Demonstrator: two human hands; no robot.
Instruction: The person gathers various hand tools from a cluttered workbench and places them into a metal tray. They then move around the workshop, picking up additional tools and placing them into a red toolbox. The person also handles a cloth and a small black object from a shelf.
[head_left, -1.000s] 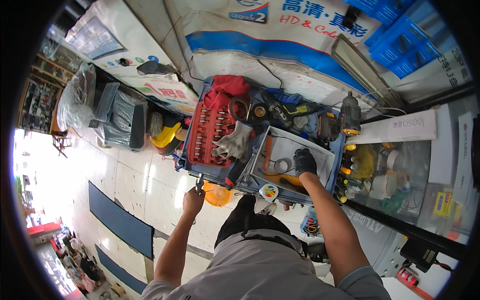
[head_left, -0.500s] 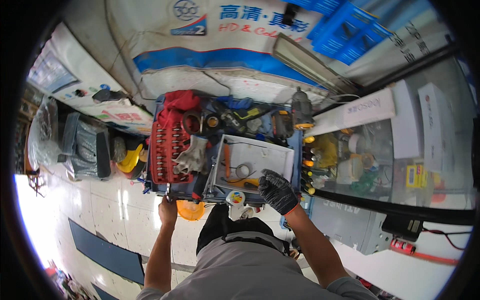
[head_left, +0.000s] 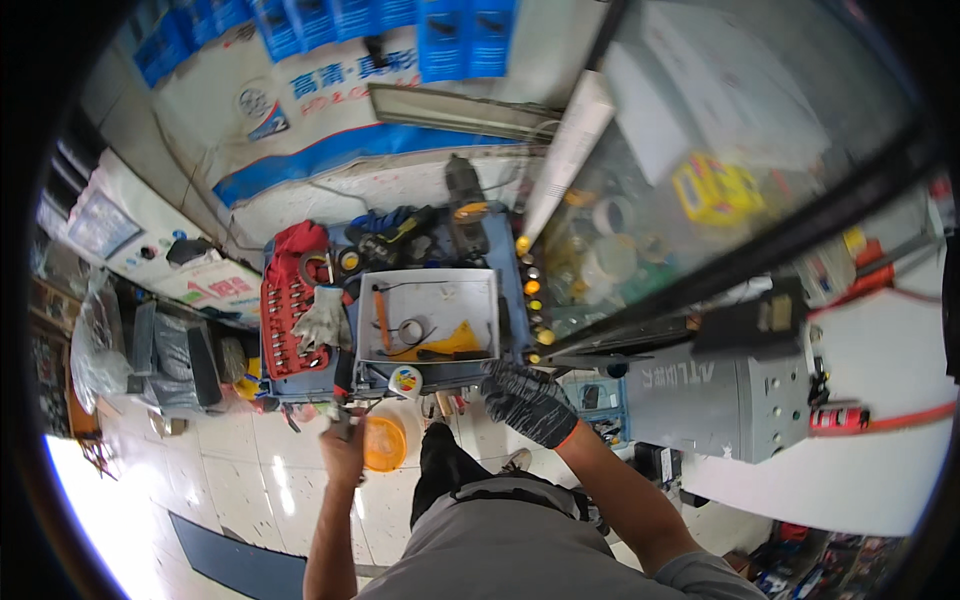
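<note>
My bare left hand [head_left: 343, 455] is closed in a grip just off the bench's front edge. Sticking up from its fingers is a small grey metal tool [head_left: 346, 424], too blurred to name its kind. My right hand [head_left: 528, 400], in a dark grey knitted glove, hovers by the front right corner of a white tray [head_left: 440, 290]. Its fingers are loosely bent and apart, with nothing visible in them. Inside the tray lie an orange-handled tool [head_left: 381, 320], a ring [head_left: 411, 330] and a yellow piece [head_left: 460, 339].
Left of the tray sit a red socket set [head_left: 283, 325], a pale work glove [head_left: 322, 320] and a red cloth [head_left: 297, 243]. A cordless drill [head_left: 466, 200] stands behind. The glass case [head_left: 640, 290] borders the right side. On the floor is an orange bucket [head_left: 384, 443].
The view has swung to the right. My left hand has drawn back from the bench edge with the metal tool in it. My right hand has come off the tray toward me.
</note>
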